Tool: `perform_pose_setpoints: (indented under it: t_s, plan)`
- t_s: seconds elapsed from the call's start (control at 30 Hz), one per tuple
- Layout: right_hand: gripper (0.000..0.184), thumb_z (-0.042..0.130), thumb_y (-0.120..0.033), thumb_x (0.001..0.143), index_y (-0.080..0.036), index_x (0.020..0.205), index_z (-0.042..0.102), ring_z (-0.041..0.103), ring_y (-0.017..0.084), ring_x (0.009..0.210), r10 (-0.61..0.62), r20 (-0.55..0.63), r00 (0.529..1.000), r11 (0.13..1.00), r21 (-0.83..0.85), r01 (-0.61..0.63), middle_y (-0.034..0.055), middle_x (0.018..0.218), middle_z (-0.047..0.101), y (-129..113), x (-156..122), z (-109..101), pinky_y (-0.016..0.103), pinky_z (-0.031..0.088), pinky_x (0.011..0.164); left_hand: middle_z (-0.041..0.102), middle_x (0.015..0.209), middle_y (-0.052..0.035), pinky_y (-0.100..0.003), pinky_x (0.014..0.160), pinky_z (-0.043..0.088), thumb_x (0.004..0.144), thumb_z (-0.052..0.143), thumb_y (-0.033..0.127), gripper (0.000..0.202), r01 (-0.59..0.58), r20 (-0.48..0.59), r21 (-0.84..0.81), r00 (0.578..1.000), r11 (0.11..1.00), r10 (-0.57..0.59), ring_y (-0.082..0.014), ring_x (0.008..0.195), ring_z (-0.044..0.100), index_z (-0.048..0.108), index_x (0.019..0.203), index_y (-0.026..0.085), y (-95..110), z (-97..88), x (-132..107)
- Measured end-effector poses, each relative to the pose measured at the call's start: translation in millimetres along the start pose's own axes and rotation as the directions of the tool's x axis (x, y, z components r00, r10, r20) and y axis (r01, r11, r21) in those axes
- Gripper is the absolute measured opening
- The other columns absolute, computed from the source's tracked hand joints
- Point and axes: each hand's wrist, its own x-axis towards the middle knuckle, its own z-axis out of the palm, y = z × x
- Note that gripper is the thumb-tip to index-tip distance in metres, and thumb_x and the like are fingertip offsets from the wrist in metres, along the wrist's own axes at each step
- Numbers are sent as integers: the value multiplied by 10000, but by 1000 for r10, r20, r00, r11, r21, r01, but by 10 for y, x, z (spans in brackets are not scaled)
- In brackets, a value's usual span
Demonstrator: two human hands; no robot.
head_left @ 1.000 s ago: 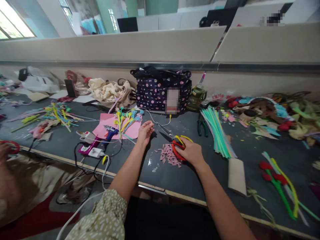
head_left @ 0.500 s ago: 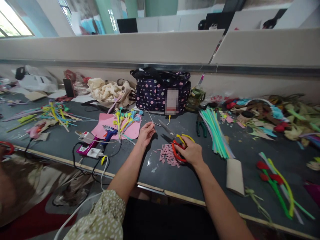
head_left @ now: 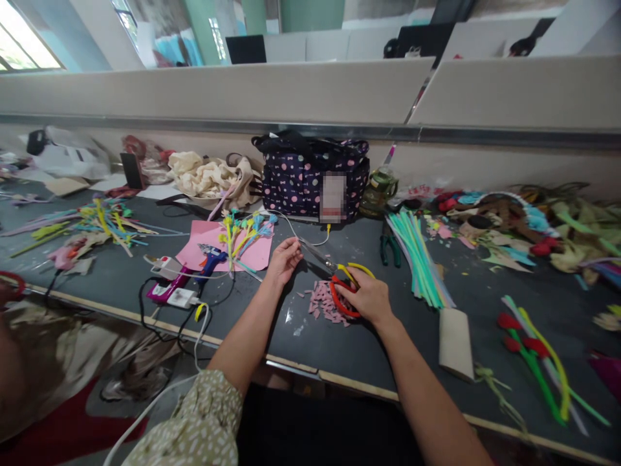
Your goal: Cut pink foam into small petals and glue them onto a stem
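Observation:
My right hand [head_left: 369, 294] grips a pair of scissors [head_left: 340, 285] by its red and yellow handles. Its blades point left and reach up close to the fingertips of my left hand [head_left: 286, 260]. Those left fingers are pinched together, and whatever lies between them is too small to make out. Below the scissors, a heap of small pink cut pieces [head_left: 324, 304] lies on the dark table [head_left: 310, 343]. Left of my left hand is a pink sheet [head_left: 194, 243] with yellow and blue flower-like stems [head_left: 237, 236] and a blue glue gun [head_left: 212, 259] on it.
A patterned bag [head_left: 295, 175] and a green bottle [head_left: 381, 189] stand at the back. Green-handled pliers [head_left: 389, 246] and a bundle of green strips [head_left: 420, 259] lie to the right. A power strip [head_left: 169, 288] with cables sits left. Another person's hand [head_left: 6, 291] shows at the far left.
The scissors in my right hand have moved slightly left, and their blades have closed and come nearer my left fingertips. My left hand has hardly moved.

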Motion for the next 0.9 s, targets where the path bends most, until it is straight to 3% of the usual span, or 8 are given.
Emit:
perform_pose_setpoints:
  t_s: [0.33, 0.9]
  plan:
    - [499, 579, -526, 804, -190, 1168, 635, 668, 214, 806, -12, -8, 1000, 1000, -9, 12, 69, 939, 725, 27, -4, 28, 308, 495, 688, 648, 700, 18, -224, 642, 506, 561, 835, 198, 337, -5, -35, 65, 999, 998, 7, -71, 589, 588, 678, 857, 155, -3, -30, 27]
    - [508, 576, -524, 810, -184, 1184, 624, 666, 229, 908, -35, -5, 999, 999, -4, 35, 76, 1041, 712, 17, -14, 29, 321, 506, 748, 634, 615, 1, -238, 627, 515, 554, 807, 179, 292, 14, -40, 85, 999, 996, -11, -94, 563, 596, 670, 810, 144, 14, 9, -3]
